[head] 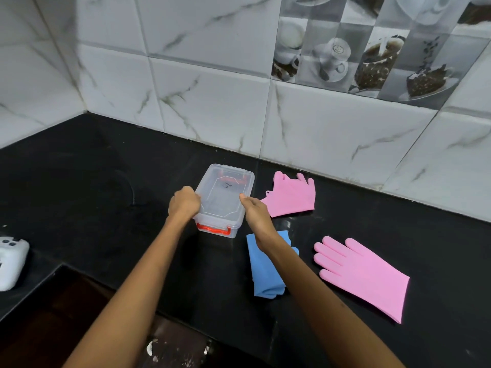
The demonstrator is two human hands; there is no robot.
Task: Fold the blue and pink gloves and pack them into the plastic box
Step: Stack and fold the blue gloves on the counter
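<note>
A clear plastic box [225, 179] with a lid on top and orange latches stands on the black counter. My left hand [183, 201] grips its left rim near the front corner. My right hand [255, 209] pinches the right rim of the lid. One pink glove [293, 196] lies folded just right of the box, fingers toward the wall. A second pink glove [364, 274] lies flat and unfolded farther right, nearer to me. A blue glove [263, 272] lies folded below the box, partly hidden under my right forearm.
The black counter [93, 187] meets white marble tiles at the back and left. A white controller-like device [12, 260] sits at the counter's left edge. The counter's front edge drops to a dark floor below my arms.
</note>
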